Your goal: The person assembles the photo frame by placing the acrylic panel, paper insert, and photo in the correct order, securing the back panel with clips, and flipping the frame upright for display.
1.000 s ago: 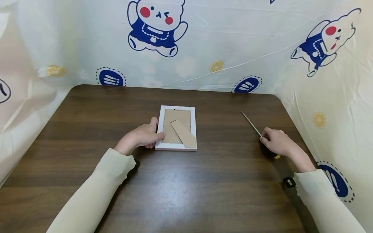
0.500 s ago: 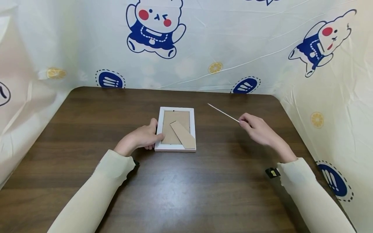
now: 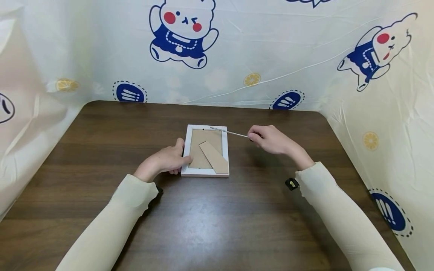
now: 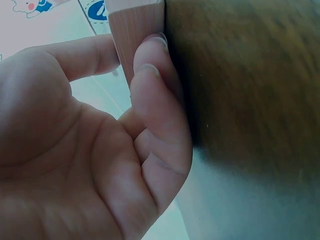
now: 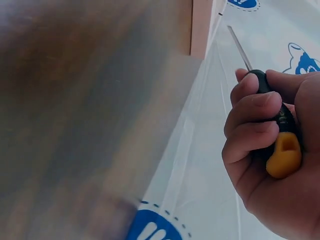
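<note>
With twelve o'clock at the far edge of the brown table (image 3: 203,222), the picture frame (image 3: 203,172) was a little to the twelve o'clock side of the table's middle, back side up. Its stand (image 3: 214,158) ran across the backing board (image 3: 197,137), the narrow end towards eleven o'clock and the wide end at the frame's five o'clock corner, covering part of the board. A pale cloth (image 3: 230,49) rose behind the table and along its three o'clock and nine o'clock sides, printed with a bear (image 3: 178,43) towards twelve, a second bear (image 3: 367,56) towards two, lemon slices (image 3: 252,79) and blue ovals (image 3: 286,100).

The left hand (image 3: 166,157) came in from seven o'clock and grasped the frame near its eight o'clock side, thumb lying over the white border, other fingers bent against the edge. The right hand (image 3: 271,139) was near the frame on its three o'clock side, fingers wrapped round the handle (image 5: 284,155) of a screwdriver (image 3: 230,132), yellow at its butt. The shaft pointed just past nine o'clock, its tip over the frame's twelve o'clock border; whether it touched could not be told. Both forearms wore cream sleeves, and a small black device (image 3: 292,184) sat by the right cuff (image 3: 315,177).
</note>
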A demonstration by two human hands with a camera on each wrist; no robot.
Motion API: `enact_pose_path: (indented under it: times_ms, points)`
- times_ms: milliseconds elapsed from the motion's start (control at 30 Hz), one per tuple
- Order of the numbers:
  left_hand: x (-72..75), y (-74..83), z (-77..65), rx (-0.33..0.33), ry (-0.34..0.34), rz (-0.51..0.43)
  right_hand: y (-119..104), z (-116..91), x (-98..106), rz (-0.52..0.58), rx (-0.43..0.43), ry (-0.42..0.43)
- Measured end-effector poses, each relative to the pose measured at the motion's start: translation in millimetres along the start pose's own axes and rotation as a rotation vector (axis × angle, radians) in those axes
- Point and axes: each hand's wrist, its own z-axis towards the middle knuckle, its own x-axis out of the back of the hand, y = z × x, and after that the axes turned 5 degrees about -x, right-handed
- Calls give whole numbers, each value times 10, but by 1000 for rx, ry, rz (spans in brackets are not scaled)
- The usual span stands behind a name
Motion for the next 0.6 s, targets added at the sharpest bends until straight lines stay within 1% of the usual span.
enact_pose_path:
  times_ms: [167, 267, 400, 600]
  points:
    - [5, 0, -1, -4, 4, -2, -100, 185, 108, -81, 31, -17]
    - [0, -7, 3, 1, 5, -3, -185, 265, 190, -120, 31, -39]
    - [-2, -8, 2, 1, 5, -5, -289, 348, 284, -169, 31, -79]
    - [-7, -9, -3, -6, 10, -9, -375, 434, 380, -222, 23, -124]
